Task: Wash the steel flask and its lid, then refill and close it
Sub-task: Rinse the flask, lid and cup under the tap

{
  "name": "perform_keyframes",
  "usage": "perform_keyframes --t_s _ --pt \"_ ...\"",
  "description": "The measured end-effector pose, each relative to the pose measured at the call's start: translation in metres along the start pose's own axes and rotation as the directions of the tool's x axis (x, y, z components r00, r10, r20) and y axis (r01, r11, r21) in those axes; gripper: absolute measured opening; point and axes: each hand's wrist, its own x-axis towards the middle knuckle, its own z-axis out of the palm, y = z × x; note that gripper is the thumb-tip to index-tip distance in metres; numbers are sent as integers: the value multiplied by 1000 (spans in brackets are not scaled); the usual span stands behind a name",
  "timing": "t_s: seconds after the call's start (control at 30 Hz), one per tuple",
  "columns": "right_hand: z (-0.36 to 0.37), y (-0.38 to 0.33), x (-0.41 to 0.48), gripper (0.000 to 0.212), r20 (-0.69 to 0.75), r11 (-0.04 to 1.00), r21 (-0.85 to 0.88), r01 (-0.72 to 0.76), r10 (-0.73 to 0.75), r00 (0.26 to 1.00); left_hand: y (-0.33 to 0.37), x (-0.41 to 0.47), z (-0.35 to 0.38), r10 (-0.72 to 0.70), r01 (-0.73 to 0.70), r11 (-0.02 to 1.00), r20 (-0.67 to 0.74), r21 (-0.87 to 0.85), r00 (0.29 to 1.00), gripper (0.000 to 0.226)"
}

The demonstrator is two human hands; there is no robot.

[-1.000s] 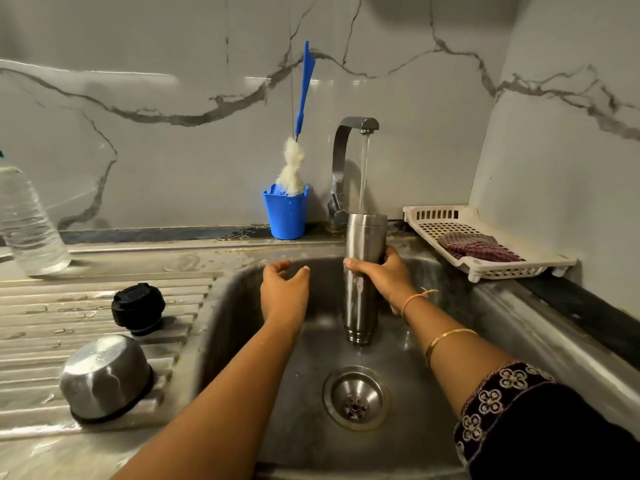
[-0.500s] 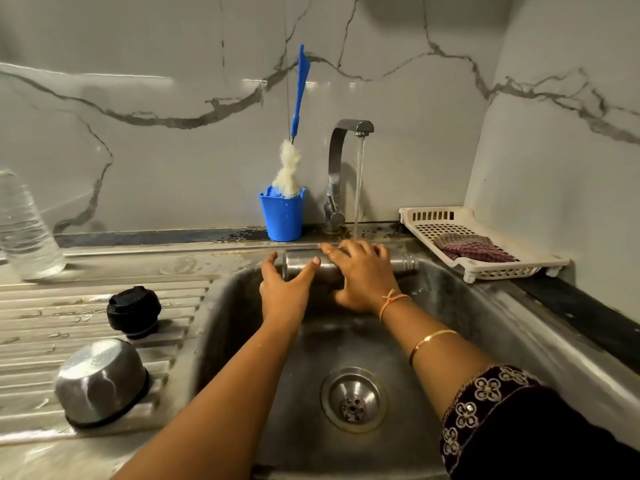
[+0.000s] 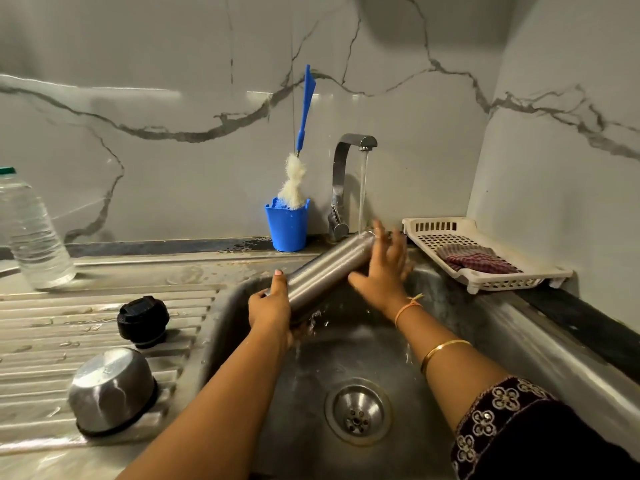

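The steel flask point(image 3: 329, 266) lies tilted over the sink point(image 3: 485, 327), its upper right end under the running tap point(image 3: 353, 143). My left hand point(image 3: 272, 308) grips its lower left end, and water drips off there. My right hand point(image 3: 384, 268), blurred, presses flat against the flask's upper part with straight fingers. The black inner lid point(image 3: 142, 320) and the steel cap point(image 3: 110, 389), turned upside down, sit on the ribbed drainboard point(image 3: 52, 327) to the left.
A blue cup point(image 3: 287, 225) holding a bottle brush point(image 3: 299, 147) stands beside the tap. A clear plastic water bottle point(image 3: 33, 233) is at far left. A white rack point(image 3: 481, 258) with a checked cloth point(image 3: 474, 259) sits at right. The drain point(image 3: 358, 410) is below my arms.
The flask went from upright under the stream to lying across, and now tilts with its right end raised. My left hand took hold of its lower end; my right hand slid along it.
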Motion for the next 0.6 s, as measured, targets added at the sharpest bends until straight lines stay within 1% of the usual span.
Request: perform_keyframes --t_s 0.03,0.07,0.1,0.13,0.17,0.2,0.23,0.27,0.3,0.37,0.4,0.43,0.47,0.53,0.57,0.6 --pt "-4 -1 4 104 -51 952 271 -143 162 985 0 1 -2 -34 34 999 3 -6 999 43" --pt "-7 0 9 98 -29 796 549 -256 324 946 0 2 -3 -78 78 997 11 -13 997 41" --pt "-9 0 11 90 66 570 749 -337 442 894 0 2 -4 -129 129 991 28 -22 991 40" --pt "-11 -2 11 79 205 342 846 -410 501 841 -1 2 -4 -176 178 984 53 -27 983 42" --pt "-13 -6 9 69 331 153 876 -458 501 800 -2 2 -3 -216 219 975 82 -28 973 46" --pt "-14 -9 8 61 415 28 873 -487 482 771 -4 0 -2 -251 255 967 110 -21 962 49" --pt "-14 -10 7 56 460 -31 864 -503 456 762 -7 0 -2 -281 284 959 134 -3 950 51" --pt "-15 -10 8 52 469 -32 860 -509 438 767 -9 -1 -2 -307 306 952 143 32 941 52" --pt "-16 -11 9 52 460 -4 863 -505 422 781 -11 -1 -2 -329 321 944 155 73 932 52" --pt "-16 -14 10 50 425 86 864 -496 404 810 -13 -1 -2 -383 362 920 159 149 910 53" --pt "-15 -17 10 47 396 157 857 -490 407 823 -13 -3 -2 -398 366 908 144 205 906 52" --pt "-13 -21 10 46 353 252 842 -476 411 841 -12 -7 -2 -391 349 896 115 275 913 50" --pt "-12 -26 9 48 286 372 814 -446 412 865 -11 -9 -1 -358 315 888 74 335 931 48" --pt "-11 -37 9 52 91 604 732 -315 372 924 -10 -14 0 -268 237 882 21 408 963 48" --pt "-13 -40 11 52 -8 682 692 -239 337 941 -10 -13 0 -232 203 884 18 421 972 48" --pt "-13 -41 11 52 -63 726 662 -187 302 951 -10 -14 -1 -205 181 892 16 414 979 46"
